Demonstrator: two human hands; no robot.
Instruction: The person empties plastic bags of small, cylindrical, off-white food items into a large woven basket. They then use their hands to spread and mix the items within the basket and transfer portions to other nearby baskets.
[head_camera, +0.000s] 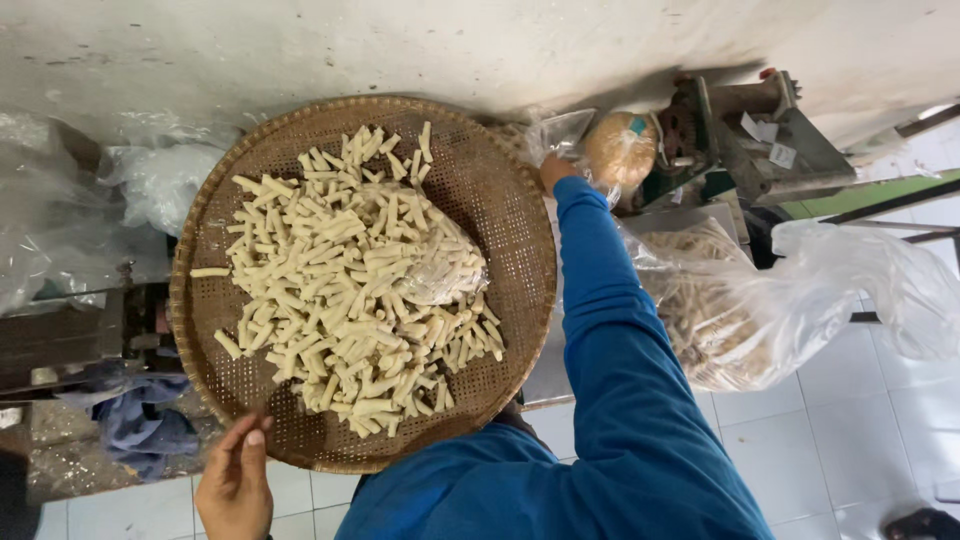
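A round woven bamboo tray (500, 190) carries a heap of pale, short stick-shaped pieces (340, 290). A small clear bag packed with the same pieces (447, 262) lies on the heap at its right side. My left hand (235, 485) grips the tray's near rim at the lower left, thumb on the weave. My right arm, in a blue sleeve, reaches along the tray's right side. My right hand (554, 172) holds the far right rim, partly hidden by the rim and by clear plastic.
A large clear plastic bag of pale sticks (720, 320) stands right of my arm on the white tiled floor (860, 430). Behind it are a metal machine (765, 130) and a brown round lump in plastic (620, 148). Crumpled plastic (160, 185) and a blue cloth (140, 420) lie left.
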